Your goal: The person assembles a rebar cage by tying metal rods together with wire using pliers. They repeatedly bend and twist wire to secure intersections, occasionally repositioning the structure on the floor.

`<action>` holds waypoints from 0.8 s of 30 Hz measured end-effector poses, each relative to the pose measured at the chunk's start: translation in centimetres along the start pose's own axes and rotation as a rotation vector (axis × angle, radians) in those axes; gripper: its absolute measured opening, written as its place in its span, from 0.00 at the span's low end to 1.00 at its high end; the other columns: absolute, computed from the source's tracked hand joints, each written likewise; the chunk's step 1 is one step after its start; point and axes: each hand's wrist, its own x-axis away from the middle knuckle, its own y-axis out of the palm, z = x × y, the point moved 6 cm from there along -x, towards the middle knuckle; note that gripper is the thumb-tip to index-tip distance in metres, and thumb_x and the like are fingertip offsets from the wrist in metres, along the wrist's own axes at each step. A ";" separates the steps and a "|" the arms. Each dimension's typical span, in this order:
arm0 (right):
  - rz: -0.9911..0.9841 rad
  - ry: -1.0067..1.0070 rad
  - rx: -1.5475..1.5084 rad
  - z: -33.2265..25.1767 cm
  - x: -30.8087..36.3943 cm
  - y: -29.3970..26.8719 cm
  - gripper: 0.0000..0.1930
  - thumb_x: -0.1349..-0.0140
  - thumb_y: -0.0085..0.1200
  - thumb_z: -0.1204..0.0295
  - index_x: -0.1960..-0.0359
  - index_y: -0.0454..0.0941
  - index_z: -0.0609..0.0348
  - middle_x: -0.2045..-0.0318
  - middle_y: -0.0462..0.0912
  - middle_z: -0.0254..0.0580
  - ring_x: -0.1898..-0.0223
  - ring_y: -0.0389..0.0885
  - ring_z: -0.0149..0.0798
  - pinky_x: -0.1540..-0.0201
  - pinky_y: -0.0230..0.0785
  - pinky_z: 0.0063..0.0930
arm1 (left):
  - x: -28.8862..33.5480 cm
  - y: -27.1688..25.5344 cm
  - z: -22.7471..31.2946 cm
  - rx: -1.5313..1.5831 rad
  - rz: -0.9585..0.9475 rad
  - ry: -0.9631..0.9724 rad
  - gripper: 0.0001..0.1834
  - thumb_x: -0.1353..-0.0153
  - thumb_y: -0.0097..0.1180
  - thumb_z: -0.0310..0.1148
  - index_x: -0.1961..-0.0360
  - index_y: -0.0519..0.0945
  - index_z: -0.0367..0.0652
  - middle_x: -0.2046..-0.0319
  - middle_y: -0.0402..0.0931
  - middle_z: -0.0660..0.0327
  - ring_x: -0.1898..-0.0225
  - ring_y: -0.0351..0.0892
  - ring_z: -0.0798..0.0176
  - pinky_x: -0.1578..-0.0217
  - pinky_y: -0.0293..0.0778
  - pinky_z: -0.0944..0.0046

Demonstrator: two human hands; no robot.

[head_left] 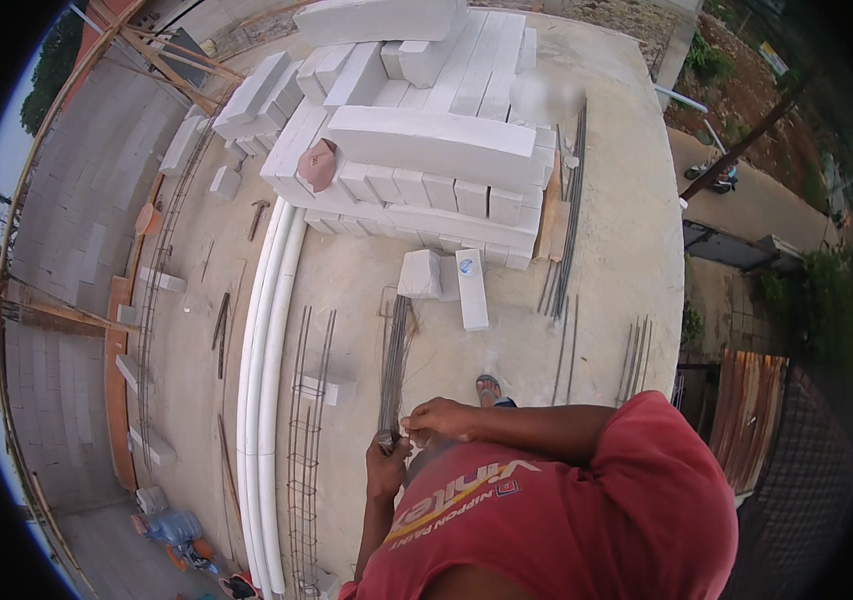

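Observation:
My left hand (386, 468) is closed around something small and grey that I cannot make out, at the near end of a bundle of thin steel rods (394, 350). Whether it grips the rods themselves is unclear. Close beside it on the right, my right hand (440, 420) has its fingers curled in, almost meeting the left hand; what they hold, if anything, is hidden. Both hands are in front of my red shirt. My foot in a sandal (487, 385) shows just beyond my right forearm.
White blocks (426, 140) are stacked ahead, with two loose blocks (471, 290) nearer. Long white pipes (268, 400) and a rebar cage (304, 450) lie to the left. More steel rods (574, 210) lie right of the stack. The slab edge (684, 300) drops off at right.

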 end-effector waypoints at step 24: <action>-0.159 0.013 -0.059 -1.0 -0.9 1.7 0.14 0.32 0.53 0.63 0.57 0.71 0.62 0.66 0.82 0.45 0.64 0.82 0.38 0.63 0.76 0.32 | -1.0 -2.5 0.9 -0.099 -0.017 0.114 0.13 0.37 0.57 0.38 0.63 0.78 0.37 0.73 0.77 0.63 0.69 0.75 0.67 0.64 0.72 0.63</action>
